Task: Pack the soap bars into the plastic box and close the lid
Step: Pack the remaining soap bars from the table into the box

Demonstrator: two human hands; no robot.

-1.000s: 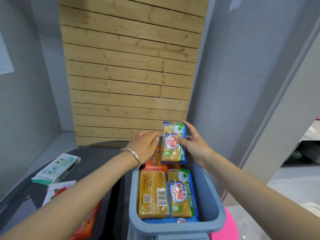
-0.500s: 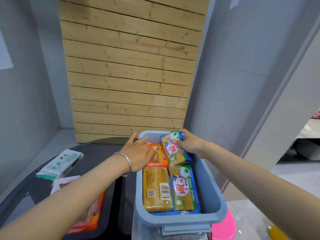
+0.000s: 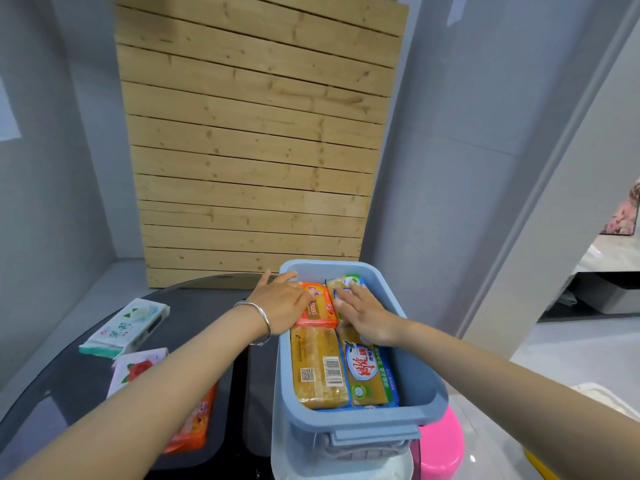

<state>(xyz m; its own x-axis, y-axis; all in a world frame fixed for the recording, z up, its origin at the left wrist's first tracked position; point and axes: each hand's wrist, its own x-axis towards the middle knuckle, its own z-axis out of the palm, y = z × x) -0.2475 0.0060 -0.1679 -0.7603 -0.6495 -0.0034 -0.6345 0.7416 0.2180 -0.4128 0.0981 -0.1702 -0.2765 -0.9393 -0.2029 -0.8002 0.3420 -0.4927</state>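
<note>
Packing step: left hand (image 3: 282, 303) and right hand (image 3: 363, 315), fingers spread flat, pressing soap bars (image 3: 320, 367) into the box (image 3: 360, 420). Next, fetching bars off the tabletop (image 3: 79, 382); no lid seen.

Both arms reach forward; left hand (image 3: 282, 303) and right hand (image 3: 363, 315) lie flat (fingers spread).

My plastic box (image 3: 420, 407) looks smooth and matt blue. The soap bars (image 3: 320, 367) shine in glossy film wrappers. The dark table (image 3: 74, 382) is glossy, the wood panel (image 3: 256, 140) behind bare and knotty, my bangle (image 3: 261, 318) polished metal.
</note>
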